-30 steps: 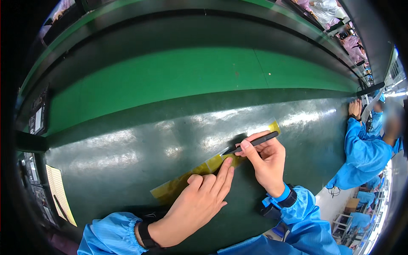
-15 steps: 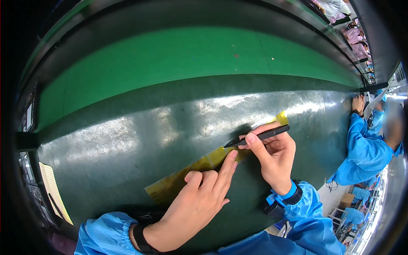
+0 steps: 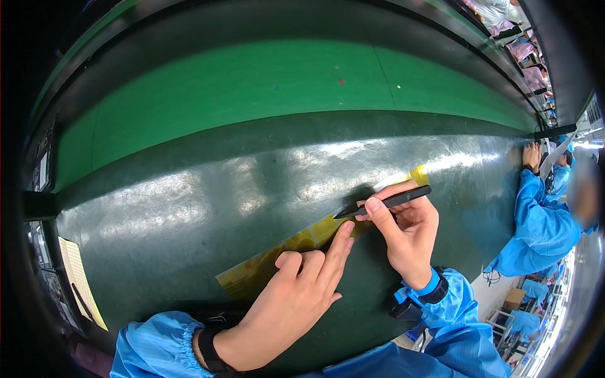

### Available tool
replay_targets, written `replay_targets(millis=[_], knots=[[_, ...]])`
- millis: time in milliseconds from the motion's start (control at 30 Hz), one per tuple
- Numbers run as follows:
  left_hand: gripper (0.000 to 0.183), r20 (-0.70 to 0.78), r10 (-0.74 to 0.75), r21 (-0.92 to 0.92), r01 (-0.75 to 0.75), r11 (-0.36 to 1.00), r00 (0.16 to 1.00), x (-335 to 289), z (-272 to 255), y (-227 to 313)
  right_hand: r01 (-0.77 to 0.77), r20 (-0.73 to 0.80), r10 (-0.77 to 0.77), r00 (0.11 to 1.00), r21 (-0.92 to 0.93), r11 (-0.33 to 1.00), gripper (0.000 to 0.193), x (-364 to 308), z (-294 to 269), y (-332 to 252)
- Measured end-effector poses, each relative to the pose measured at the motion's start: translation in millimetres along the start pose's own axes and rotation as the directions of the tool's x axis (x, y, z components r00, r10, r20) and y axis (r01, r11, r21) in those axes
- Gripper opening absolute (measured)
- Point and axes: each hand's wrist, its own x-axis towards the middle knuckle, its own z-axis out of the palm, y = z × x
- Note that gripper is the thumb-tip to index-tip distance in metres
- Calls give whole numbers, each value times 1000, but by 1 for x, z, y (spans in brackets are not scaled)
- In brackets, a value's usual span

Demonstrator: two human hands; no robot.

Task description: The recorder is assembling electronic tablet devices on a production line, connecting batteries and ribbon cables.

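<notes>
A strip of translucent yellow film (image 3: 249, 272) with rounded shapes on it lies slantwise on the dark green mat. My left hand (image 3: 290, 309) rests over its near edge, holding nothing. Its index finger is stretched out with the tip on the strip, and the other fingers are partly bent. In my right hand (image 3: 409, 236) are black pointed tweezers (image 3: 403, 197), pinched between thumb and fingers. Their tip touches or hovers just over the strip, close to my left fingertip. The strip's far right end, yellow and whitish, shows beyond my right fingers; the part between is hidden by that hand.
The dark green mat (image 3: 157, 233) covers the bench, with a brighter green panel (image 3: 252, 75) behind it. A pale yellow perforated sheet (image 3: 80, 280) stands at the left edge. To the right sits a co-worker in a blue smock (image 3: 535, 220), one hand on the bench.
</notes>
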Motion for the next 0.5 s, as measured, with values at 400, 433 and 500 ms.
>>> replay_targets(millis=[400,433,500], knots=[[75,-7,-1,6,1,1000,1000,-1,1,-1,-47,-14,48,999,52,998,13,1,0,-1],[75,-10,0,6,1,1000,1000,-1,1,-1,-46,-10,46,999,42,998,13,1,0,-2],[75,-14,-1,5,1,1000,1000,-1,1,-1,-46,-6,46,999,31,998,13,1,0,-2]])
